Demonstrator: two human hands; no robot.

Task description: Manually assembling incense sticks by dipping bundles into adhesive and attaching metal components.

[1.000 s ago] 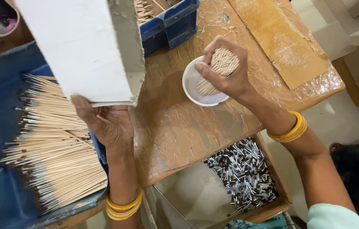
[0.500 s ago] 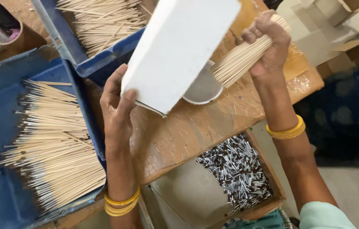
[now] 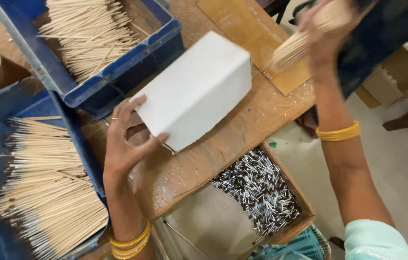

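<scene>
White rectangular box (image 3: 195, 90) sits tilted over the middle of the worktop (image 3: 189, 168), one lower corner gripped by the left hand (image 3: 126, 139), whose thumb lies on the box's broad upper face while the fingers curl under its edge. The right hand (image 3: 323, 30) is raised at the top right, blurred, clenched around a bundle of thin wooden sticks (image 3: 296, 47) that fans down and to the left from the fist, well apart from the box. Yellow bangles (image 3: 339, 133) circle the right wrist, and a stack of similar bangles (image 3: 129, 243) circles the left wrist. Behind the box, a blue plastic crate (image 3: 117, 82) holds a loose heap of pale sticks (image 3: 86, 33); a second blue crate (image 3: 1, 120) at the left edge holds more sticks (image 3: 45, 188), laid roughly side by side. A flat brown cardboard sheet (image 3: 257, 38) lies on the worktop near the raised hand. Below the front edge of the worktop, an open cardboard tray (image 3: 305, 212) carries a pile of small dark and silvery pieces (image 3: 254, 192), too small to tell what they are. A light teal sleeve (image 3: 377, 240) shows at the bottom right.
</scene>
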